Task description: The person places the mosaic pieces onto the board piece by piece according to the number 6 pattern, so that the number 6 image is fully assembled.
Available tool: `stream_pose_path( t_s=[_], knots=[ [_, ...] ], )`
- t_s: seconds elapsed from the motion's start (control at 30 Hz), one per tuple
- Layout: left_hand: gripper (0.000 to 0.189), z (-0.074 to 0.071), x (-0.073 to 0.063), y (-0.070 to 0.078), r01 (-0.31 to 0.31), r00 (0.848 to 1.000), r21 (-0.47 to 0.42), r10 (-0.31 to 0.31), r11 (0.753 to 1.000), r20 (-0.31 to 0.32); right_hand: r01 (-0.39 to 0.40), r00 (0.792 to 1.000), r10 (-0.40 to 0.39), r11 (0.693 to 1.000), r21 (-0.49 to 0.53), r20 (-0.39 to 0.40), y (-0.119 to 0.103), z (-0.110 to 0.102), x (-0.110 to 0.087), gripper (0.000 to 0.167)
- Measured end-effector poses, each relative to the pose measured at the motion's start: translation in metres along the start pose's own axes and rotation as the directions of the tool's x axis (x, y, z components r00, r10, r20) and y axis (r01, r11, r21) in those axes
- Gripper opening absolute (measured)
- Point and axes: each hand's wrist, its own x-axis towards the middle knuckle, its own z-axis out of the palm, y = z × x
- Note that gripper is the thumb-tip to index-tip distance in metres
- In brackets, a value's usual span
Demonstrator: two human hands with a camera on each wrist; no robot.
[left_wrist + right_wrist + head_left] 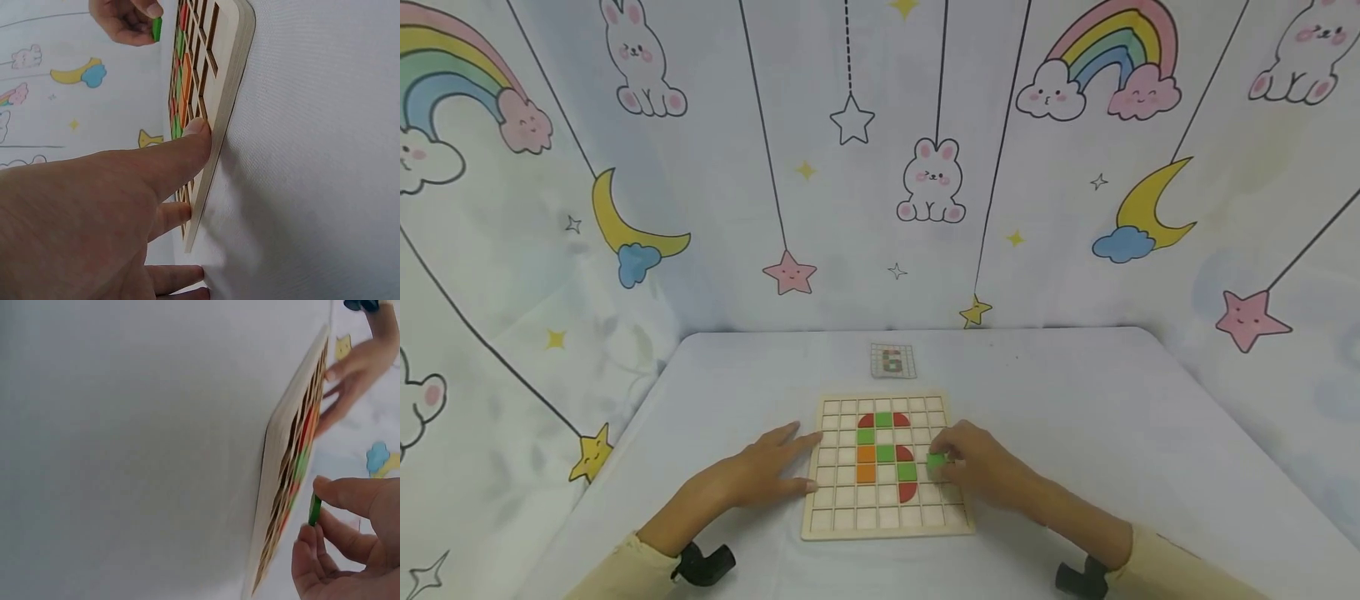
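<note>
A wooden grid board lies on the white table. Red quarter-round tiles, green square tiles and two orange square tiles sit in its middle cells. Over the board's right side, my right hand pinches a green square tile between thumb and fingers. Seen from the right wrist, that tile is held edge-on, raised above the grid. At the board's left edge rests my left hand, its fingers spread and its thumb touching the rim.
Behind the board lies a small card with a gridded coloured pattern. White cloth covers the table. A curtain printed with rabbits, stars, moons and rainbows hangs around the back and sides.
</note>
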Motion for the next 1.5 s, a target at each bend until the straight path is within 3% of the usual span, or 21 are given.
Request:
stream_pose_path(
  t_s=[0.3,0.4,1.1,1.5],
  knots=[
    [0.080,0.000,0.000,0.000,0.013,1.000,-0.004,-0.013,1.000,-0.001,0.190,0.978,-0.182,0.979,-0.070,0.105,-0.035,0.029,0.004,0.018],
    [0.080,0.000,0.000,0.000,0.019,1.000,-0.004,-0.019,1.000,0.000,0.218,0.971,-0.205,0.971,-0.100,0.123,-0.040,0.033,0.003,0.017],
    [0.080,0.000,-0.001,-0.002,-0.004,1.000,0.000,0.004,1.000,-0.011,0.291,0.954,-0.269,0.936,-0.199,0.132,-0.043,0.041,0.006,0.015],
    [0.079,0.003,0.002,-0.004,0.018,1.000,0.015,-0.018,1.000,-0.008,0.268,0.960,-0.252,0.953,-0.142,0.122,-0.035,0.033,0.004,0.013]
  ],
)
